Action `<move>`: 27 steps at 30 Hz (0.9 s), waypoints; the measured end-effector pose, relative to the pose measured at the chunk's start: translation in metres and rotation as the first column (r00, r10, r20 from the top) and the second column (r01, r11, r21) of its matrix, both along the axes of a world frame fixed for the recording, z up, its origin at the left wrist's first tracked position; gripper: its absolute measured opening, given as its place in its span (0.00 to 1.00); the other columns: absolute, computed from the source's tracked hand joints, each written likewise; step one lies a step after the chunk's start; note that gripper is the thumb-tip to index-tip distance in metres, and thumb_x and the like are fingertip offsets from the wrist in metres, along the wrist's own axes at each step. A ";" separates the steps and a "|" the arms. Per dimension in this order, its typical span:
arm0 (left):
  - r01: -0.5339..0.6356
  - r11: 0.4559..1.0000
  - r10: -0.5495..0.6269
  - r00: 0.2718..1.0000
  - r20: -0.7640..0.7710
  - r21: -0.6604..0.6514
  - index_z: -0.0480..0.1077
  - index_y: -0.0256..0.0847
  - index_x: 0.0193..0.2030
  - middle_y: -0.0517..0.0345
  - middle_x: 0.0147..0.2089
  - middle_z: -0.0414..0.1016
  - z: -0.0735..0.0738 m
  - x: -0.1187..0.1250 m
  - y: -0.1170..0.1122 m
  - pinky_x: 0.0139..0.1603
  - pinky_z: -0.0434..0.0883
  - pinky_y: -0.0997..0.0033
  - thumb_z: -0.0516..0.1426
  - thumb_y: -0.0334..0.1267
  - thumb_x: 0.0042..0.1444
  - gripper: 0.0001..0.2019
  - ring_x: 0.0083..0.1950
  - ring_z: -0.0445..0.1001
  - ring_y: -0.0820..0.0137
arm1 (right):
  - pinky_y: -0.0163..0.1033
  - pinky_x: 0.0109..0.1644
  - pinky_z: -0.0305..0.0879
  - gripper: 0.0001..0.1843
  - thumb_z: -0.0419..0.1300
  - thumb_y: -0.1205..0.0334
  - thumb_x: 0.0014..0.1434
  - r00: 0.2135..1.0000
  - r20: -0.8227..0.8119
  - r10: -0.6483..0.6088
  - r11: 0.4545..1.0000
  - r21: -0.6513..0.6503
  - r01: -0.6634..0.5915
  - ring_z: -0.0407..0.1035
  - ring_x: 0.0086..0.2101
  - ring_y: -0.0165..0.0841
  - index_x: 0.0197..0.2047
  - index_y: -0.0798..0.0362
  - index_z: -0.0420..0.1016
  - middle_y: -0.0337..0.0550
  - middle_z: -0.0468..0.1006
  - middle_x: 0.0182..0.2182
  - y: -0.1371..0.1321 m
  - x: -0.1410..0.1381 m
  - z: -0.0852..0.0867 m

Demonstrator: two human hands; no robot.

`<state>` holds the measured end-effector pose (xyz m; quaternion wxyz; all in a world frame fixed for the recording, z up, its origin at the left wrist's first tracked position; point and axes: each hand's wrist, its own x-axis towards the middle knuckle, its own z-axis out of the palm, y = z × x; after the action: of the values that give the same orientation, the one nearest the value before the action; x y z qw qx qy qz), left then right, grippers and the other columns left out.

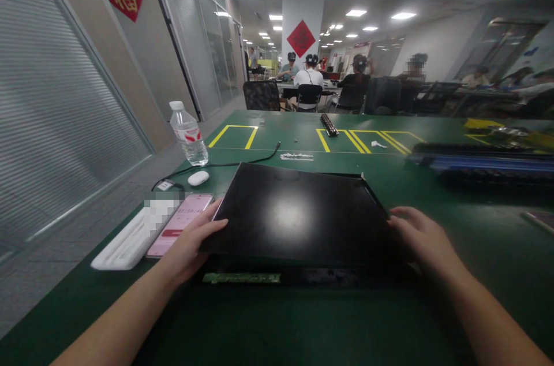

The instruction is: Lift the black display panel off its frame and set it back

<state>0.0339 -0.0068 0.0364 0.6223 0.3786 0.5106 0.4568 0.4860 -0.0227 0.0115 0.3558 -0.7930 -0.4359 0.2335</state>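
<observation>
A flat, glossy black panel [298, 210], which looks like a screen panel, is held between my two hands above the green table. My left hand [194, 239] grips its left edge, thumb on top and the other fingers partly hidden beneath. At the right edge, my right hand [422, 233] is closed on the panel, with some fingertips out of sight. Below the near edge shows a strip of green circuit board [242, 277]. Behind the far right corner a thin frame edge [363, 176] sticks out; how it joins the panel I cannot tell.
Left of the panel lie a lit phone [179, 224], a white case [123, 239], a white oval object [198, 178], a black cable [225, 165] and a water bottle [189, 135]. Farther back are a dark ribbed strip [329, 124] and yellow tape marks. Blurred dark bars [485, 164] lie right.
</observation>
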 end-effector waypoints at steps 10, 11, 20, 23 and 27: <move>-0.002 1.000 0.000 0.999 0.048 0.025 0.71 0.50 0.72 0.55 0.53 0.88 -0.009 -0.001 0.003 0.38 0.80 0.71 0.72 0.38 0.48 0.41 0.45 0.87 0.58 | 0.50 0.42 0.69 0.27 0.60 0.41 0.49 0.995 0.097 0.024 0.999 -0.033 -0.021 0.78 0.37 0.50 0.46 0.47 0.81 0.50 0.87 0.36 0.000 -0.003 0.005; -0.001 1.000 0.000 0.999 0.049 0.026 0.71 0.49 0.72 0.55 0.53 0.88 -0.008 -0.001 0.003 0.37 0.80 0.71 0.73 0.37 0.48 0.42 0.44 0.88 0.58 | 0.50 0.41 0.69 0.27 0.60 0.41 0.49 0.995 0.096 0.025 0.999 -0.038 -0.021 0.78 0.37 0.50 0.46 0.47 0.81 0.50 0.87 0.36 0.000 -0.003 0.005; 0.000 1.000 -0.003 0.991 0.134 0.022 0.66 0.37 0.73 0.47 0.49 0.89 -0.010 0.000 0.004 0.36 0.82 0.68 0.71 0.30 0.47 0.44 0.39 0.88 0.58 | 0.47 0.34 0.67 0.33 0.54 0.36 0.56 0.999 0.044 0.022 1.000 0.012 -0.023 0.73 0.28 0.43 0.54 0.49 0.78 0.51 0.87 0.36 -0.001 0.003 0.004; -0.019 1.000 0.016 0.988 0.150 0.019 0.61 0.37 0.76 0.49 0.45 0.90 -0.011 0.000 0.005 0.35 0.82 0.67 0.70 0.28 0.47 0.48 0.36 0.88 0.59 | 0.47 0.34 0.67 0.33 0.53 0.36 0.57 0.998 0.050 0.027 1.000 0.012 -0.028 0.73 0.27 0.42 0.53 0.50 0.78 0.51 0.87 0.34 -0.001 0.005 0.003; -0.040 0.999 0.037 0.987 0.154 0.012 0.61 0.38 0.76 0.51 0.42 0.90 -0.009 0.002 0.003 0.33 0.81 0.69 0.68 0.25 0.48 0.47 0.33 0.87 0.61 | 0.48 0.35 0.67 0.32 0.52 0.35 0.57 0.998 0.058 0.031 0.999 0.009 -0.031 0.73 0.26 0.43 0.52 0.49 0.78 0.52 0.87 0.34 0.000 0.004 0.006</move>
<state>0.0361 -0.0036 0.0276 0.6480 0.3370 0.4650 0.5003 0.4900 -0.0227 0.0171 0.3433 -0.7908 -0.4595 0.2136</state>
